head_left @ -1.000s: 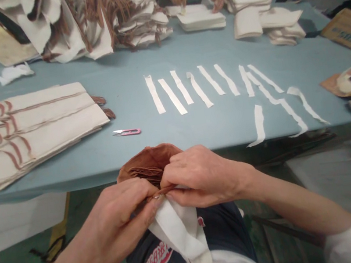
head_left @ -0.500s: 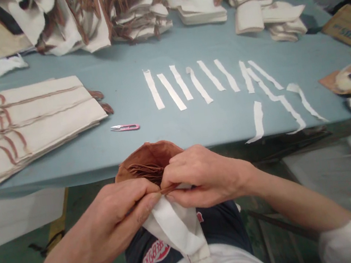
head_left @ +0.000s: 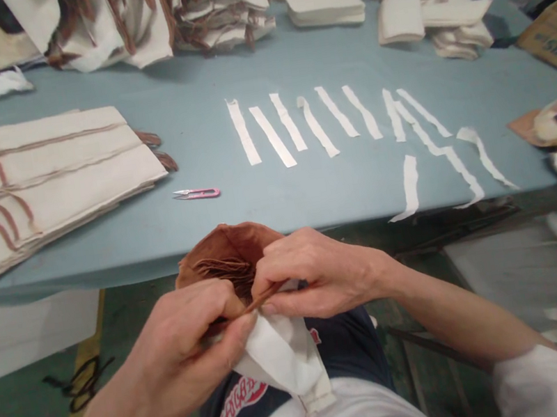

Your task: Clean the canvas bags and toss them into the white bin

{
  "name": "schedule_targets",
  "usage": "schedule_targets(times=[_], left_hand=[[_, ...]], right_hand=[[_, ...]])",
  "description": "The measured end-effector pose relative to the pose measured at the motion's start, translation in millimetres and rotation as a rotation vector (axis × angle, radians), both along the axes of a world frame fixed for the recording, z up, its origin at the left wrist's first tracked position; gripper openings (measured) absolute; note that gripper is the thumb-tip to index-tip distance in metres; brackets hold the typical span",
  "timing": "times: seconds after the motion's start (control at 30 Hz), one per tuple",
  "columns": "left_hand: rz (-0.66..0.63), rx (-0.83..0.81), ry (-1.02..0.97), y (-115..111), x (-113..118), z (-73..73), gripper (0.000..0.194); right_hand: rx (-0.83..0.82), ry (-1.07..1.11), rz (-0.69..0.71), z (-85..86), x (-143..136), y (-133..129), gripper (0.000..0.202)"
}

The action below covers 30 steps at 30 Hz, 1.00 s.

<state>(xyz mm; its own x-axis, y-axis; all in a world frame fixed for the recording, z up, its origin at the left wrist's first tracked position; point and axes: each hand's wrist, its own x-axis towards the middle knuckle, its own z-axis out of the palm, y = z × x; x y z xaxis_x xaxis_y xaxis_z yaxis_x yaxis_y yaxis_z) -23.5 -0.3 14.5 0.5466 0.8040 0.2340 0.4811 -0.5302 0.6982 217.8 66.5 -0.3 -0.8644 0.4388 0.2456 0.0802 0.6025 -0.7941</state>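
Between my two hands is a sewn fabric piece [head_left: 227, 236] with a brown, gathered inside and a white outside, held low in front of the table. My left hand [head_left: 193, 335] pinches its brown edge between thumb and fingers. Just beside it, my right hand [head_left: 315, 273] grips the same edge, thumb below and fingers curled above. A white cloth flap [head_left: 286, 359] hangs from the pinched edge towards my lap. The fingertips hide part of the edge.
On the blue-covered table [head_left: 95, 86] lie pink thread snips [head_left: 196, 194], several white fabric strips [head_left: 272, 135] and a stack of white fabric pieces with brown trim [head_left: 54, 159]. Further back are heaped brown-and-white pieces [head_left: 220, 10], folded white stacks [head_left: 325, 4] and a cardboard box [head_left: 555, 38].
The brown edge shows more between my hands, my left thumb having shifted slightly down. The view has tilted a little, and the other person's hands at the back have mostly left the picture.
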Motion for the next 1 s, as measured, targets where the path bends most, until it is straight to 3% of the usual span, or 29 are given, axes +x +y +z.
schedule_targets(times=[0.13,0.3,0.43,0.6,0.73,0.93,1.0], left_hand=[[0.001,0.093,-0.044,-5.4,7.3,0.0,0.034],[0.040,0.166,-0.022,-2.9,7.4,-13.4,0.027],[0.054,0.216,0.018,-1.7,1.3,-20.7,0.026],[0.068,0.226,0.030,-3.4,-2.2,-19.3,0.033],[0.069,0.129,0.016,-1.8,-2.6,-14.4,0.046],[0.002,-0.169,-0.120,2.0,-5.8,-2.5,0.073],[0.014,-0.225,-0.128,3.3,-6.3,1.2,0.073]], right_hand=[[-0.066,0.090,0.033,-7.3,-3.5,-1.1,0.013],[-0.293,0.120,0.054,-26.9,-5.2,8.9,0.017],[-0.212,0.073,0.035,-28.1,-2.1,12.3,0.015],[-0.122,0.026,0.022,-19.9,-1.0,9.4,0.013],[-0.059,0.015,0.026,-14.3,0.5,7.8,0.014],[0.004,-0.008,0.013,-4.5,1.4,5.2,0.012],[0.025,-0.030,0.002,-2.2,0.5,4.9,0.011]])
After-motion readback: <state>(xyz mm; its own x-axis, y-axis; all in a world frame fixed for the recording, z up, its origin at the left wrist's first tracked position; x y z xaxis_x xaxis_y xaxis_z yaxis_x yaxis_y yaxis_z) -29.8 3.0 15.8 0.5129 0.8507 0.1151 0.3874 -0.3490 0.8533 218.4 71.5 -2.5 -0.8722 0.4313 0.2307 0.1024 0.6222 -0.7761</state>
